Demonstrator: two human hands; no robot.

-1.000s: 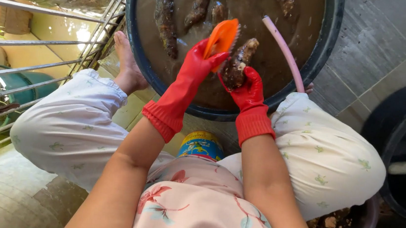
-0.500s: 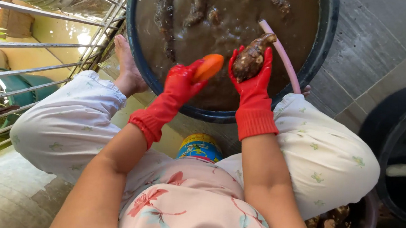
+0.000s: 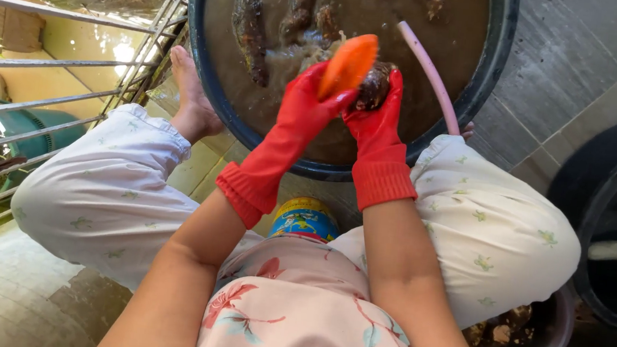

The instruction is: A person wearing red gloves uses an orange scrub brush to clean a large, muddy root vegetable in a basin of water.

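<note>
Rubber gloves, bright red and wet, cover both hands above a dark round basin (image 3: 492, 78) of muddy brown water. Farthest left, a bare foot (image 3: 193, 102) rests on the tiled floor just beside the basin's left rim, next to a metal railing (image 3: 55, 66). The left hand (image 3: 301, 109) is closed around an orange scrubbing brush (image 3: 348, 64), which tilts up and to the right, its broad face pressed against the thing being cleaned. The right hand (image 3: 374, 116) grips a dark, knobbly root (image 3: 374, 85), held just above the water near the basin's near rim; only its upper part shows past the brush and glove, so its full length cannot be told, but its long axis seems to run from the palm up and slightly left, the free end pointing toward the basin's far side. It looks firm and fairly light, yet coated in mud, so it is likely slippery; a wrap of fingers around its lower half, leaving the upper end bare for the brush, seems the surest hold. More long muddy roots (image 3: 251, 25) lie in the water toward the far left of the basin. A pale pink hose (image 3: 431, 76) crosses the basin's right rim, and a black tub (image 3: 605, 225) stands at the far right.
</note>
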